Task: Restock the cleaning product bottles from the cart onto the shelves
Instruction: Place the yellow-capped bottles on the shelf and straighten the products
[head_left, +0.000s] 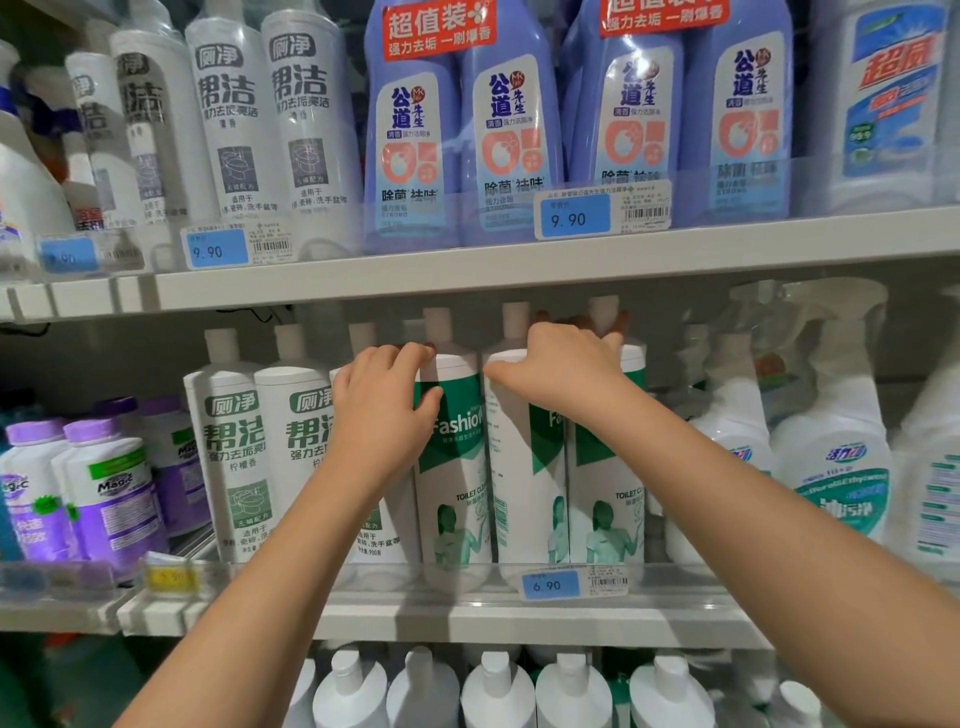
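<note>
We've got left hand (384, 410) gripping one toilet cleaner bottle (457, 493), right hand (561, 371) curled round its 3 o'clock neighbour (524, 493), so a careless shove could topple both.

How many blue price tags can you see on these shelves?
4. Upper shelf: left tag, middle tag, right tag. Middle shelf: 6.90 tag. Others may be hidden.

Fingertips of the right hand (561, 364) mostly vanish behind the white-and-green plastic toilet-cleaner bottles (524, 493) — grip unclear; tall periwinkle-blue plastic bottles (410, 130) (upper shelf (519, 270)) lose caps to the top edge.
</note>
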